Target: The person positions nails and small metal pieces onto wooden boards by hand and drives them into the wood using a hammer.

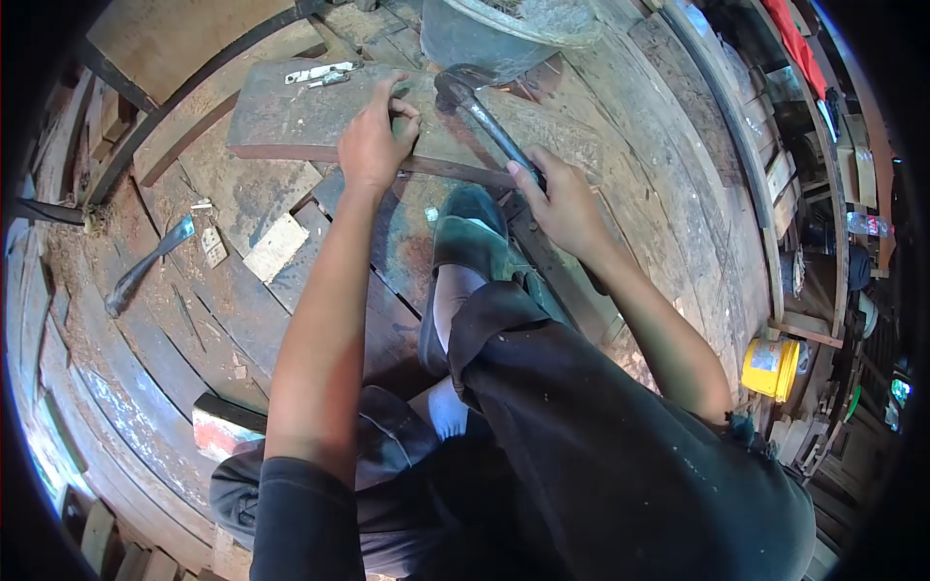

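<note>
My right hand (pixel 562 198) is wrapped round the handle of a hammer (pixel 489 126). The dark hammer head lies low over a thick wooden board (pixel 281 116) on the floor, to the right of my left hand (pixel 376 140). Above that board, my left thumb and a bent finger come together in a pinch, with another finger stretched forward. Anything between those fingertips is too small to make out. Whitish metal pieces (pixel 320 74) rest on the board's far left part. One shoe (pixel 470 237) is just in front of the board's near edge.
A grey bucket (pixel 484 44) stands beyond the board. On the plank floor at left lie a chisel-like tool (pixel 150 266) and pale wood offcuts (pixel 276 247). At far right are a yellow bucket (pixel 770 368) and shelving with stacked wood. Wood dust is scattered about.
</note>
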The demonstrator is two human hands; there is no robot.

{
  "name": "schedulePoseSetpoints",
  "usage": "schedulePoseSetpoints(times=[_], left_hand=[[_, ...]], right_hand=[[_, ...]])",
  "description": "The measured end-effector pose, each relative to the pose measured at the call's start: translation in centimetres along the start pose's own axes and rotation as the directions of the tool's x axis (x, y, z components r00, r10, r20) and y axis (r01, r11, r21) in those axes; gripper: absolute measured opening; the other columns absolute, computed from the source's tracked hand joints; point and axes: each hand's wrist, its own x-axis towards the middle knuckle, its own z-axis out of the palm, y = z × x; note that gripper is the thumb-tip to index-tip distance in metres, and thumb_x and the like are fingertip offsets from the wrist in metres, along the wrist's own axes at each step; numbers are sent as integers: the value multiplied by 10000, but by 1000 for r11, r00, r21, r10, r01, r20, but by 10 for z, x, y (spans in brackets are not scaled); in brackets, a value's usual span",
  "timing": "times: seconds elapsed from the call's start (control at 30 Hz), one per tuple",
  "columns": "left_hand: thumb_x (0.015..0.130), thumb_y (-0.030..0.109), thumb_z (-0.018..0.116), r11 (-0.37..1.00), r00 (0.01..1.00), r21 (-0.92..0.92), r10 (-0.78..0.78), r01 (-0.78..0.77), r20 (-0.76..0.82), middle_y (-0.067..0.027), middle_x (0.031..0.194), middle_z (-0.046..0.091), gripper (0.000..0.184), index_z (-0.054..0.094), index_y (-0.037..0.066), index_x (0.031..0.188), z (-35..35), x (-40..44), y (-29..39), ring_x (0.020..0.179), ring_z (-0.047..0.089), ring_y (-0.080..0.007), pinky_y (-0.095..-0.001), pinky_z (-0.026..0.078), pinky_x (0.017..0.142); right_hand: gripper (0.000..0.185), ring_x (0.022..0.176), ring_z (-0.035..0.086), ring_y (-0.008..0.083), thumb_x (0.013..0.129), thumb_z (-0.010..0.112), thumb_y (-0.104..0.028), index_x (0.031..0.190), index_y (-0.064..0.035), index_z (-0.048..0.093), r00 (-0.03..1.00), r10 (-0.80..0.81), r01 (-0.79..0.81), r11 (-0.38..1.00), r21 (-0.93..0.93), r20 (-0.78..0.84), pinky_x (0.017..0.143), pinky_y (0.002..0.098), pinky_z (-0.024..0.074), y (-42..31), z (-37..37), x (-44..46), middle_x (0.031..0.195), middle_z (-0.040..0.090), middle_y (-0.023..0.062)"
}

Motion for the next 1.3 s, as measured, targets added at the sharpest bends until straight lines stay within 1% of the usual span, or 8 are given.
schedulePoseSetpoints(times=[0.23, 0.57, 0.67, 0.77, 0.87, 0.93, 1.03, 1.3], left_hand=[[781, 185, 706, 1000, 999, 17, -23, 23, -26, 39, 926, 730, 574, 504, 257, 1313, 2, 1, 2, 921, 684, -279, -420, 525, 794], [757, 194, 710, 1000, 998, 18, -16, 17, -64, 52, 919, 723, 574, 528, 210, 1300, 7, -1, -2, 970, 652, -239, -410, 521, 838], [759, 195, 710, 999, 996, 26, -20, 22, -85, 52, 919, 723, 569, 533, 200, 1299, 9, -1, -2, 975, 652, -238, -409, 521, 840], [763, 199, 732, 999, 992, 46, 31, -25, -120, 27, 912, 733, 596, 526, 187, 1322, 11, 0, -5, 850, 691, -232, -379, 520, 770], [762, 204, 737, 998, 993, 53, 23, -17, -118, 23, 919, 737, 596, 526, 189, 1319, 10, 0, -4, 857, 691, -233, -376, 519, 771], [761, 196, 714, 999, 997, 9, -31, 32, -70, 46, 929, 728, 582, 517, 183, 1308, 9, -1, -3, 988, 655, -242, -408, 519, 844], [759, 199, 716, 1000, 996, 5, -25, 25, -83, 40, 932, 729, 590, 510, 179, 1311, 9, 0, -3, 982, 661, -251, -413, 518, 845], [748, 200, 721, 999, 995, 1, -36, 36, -91, 23, 917, 732, 602, 511, 164, 1311, 10, -2, -2, 963, 670, -255, -409, 521, 841]], right_hand=[[290, 736, 619, 454, 983, 582, -249, 992, 40, 580, 998, -51, 51, 999, -4, -44, 669, 485, 474, 8, 7, 0, 763, 618, 276], [285, 743, 615, 447, 981, 585, -244, 988, 41, 579, 1000, -1, 0, 999, 52, 5, 674, 473, 478, 5, 7, -4, 786, 617, 277], [278, 741, 613, 449, 977, 591, -238, 990, 39, 580, 999, -47, 48, 999, 20, -22, 673, 474, 477, 7, 9, 0, 783, 614, 278], [272, 745, 613, 454, 974, 596, -232, 989, 39, 579, 998, -61, 61, 998, -17, -28, 674, 485, 473, 6, 9, 2, 782, 611, 282], [276, 753, 610, 465, 974, 594, -238, 988, 37, 579, 996, -75, 76, 997, 28, -44, 680, 501, 468, 4, 9, 3, 783, 606, 288], [277, 765, 614, 468, 977, 587, -242, 997, 34, 578, 997, -70, 72, 994, 83, -34, 689, 508, 470, -1, 8, 2, 788, 611, 287], [273, 752, 616, 461, 979, 582, -242, 1003, 31, 575, 995, -94, 93, 996, -18, -37, 679, 501, 471, 2, 13, 4, 780, 611, 279], [274, 762, 614, 472, 980, 577, -239, 1019, 32, 571, 994, -92, 92, 996, -3, -57, 690, 505, 478, -8, 6, 0, 785, 616, 281]])
